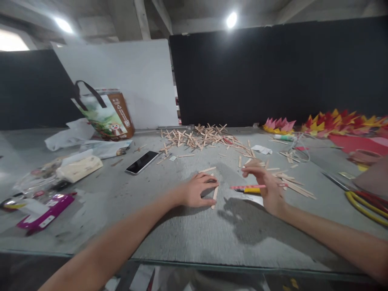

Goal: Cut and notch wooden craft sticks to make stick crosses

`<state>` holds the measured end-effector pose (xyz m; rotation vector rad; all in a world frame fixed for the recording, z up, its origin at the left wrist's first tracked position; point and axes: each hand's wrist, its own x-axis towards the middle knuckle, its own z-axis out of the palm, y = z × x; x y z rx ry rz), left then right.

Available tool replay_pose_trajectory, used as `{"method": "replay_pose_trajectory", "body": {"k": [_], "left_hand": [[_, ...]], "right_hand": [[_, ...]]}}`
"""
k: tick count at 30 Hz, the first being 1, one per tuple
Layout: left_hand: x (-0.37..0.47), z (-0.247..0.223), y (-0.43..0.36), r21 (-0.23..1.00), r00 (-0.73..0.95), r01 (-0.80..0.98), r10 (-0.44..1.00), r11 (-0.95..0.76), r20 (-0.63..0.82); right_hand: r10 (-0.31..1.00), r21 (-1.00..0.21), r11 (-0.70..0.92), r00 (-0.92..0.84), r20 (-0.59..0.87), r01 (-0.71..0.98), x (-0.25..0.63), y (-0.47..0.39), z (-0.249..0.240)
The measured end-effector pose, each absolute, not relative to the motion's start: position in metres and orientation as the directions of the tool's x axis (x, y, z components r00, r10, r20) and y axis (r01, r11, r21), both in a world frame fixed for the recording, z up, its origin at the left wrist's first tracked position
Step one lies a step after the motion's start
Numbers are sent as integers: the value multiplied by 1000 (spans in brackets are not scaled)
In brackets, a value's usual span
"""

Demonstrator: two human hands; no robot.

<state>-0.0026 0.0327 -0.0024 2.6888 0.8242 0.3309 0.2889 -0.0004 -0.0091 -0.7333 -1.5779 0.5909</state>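
My left hand (198, 191) rests on the table with thumb and fingers apart. Its fingertips touch a thin wooden stick (215, 196) lying lengthwise, and another stick (207, 169) lies at an angle just beyond the fingers. Raised a little over the table, my right hand (269, 188) has a slim pink pencil (247, 187) between its fingers, pointing left. A yellow and black cutter (252, 190) and a white paper piece (253, 198) lie beneath it. Several loose sticks (295, 186) are spread to the right of that hand.
Behind are a pile of crossed sticks (197, 138) and a phone (142, 162). A shopping bag (106, 117) and purple packet (47, 212) are at left. Yellow-handled scissors (363, 206), a tape roll (365, 157) and folded paper (339, 123) are at right.
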Motion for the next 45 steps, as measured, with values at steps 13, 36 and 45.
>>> {"method": "replay_pose_trajectory", "body": {"k": [13,36,45], "left_hand": [[-3,-6,38,373,784,507,596,-777,174],[-5,-2,36,431,785,514,609,-742,112],[-4,-4,39,429,773,515,618,-743,142]], "right_hand": [[911,-943,331,-254,325,-18,271,-2,-18],[779,-977,197,-618,109,76,269,9,-22],[775,-915,355,-608,174,190,269,11,-12]]}}
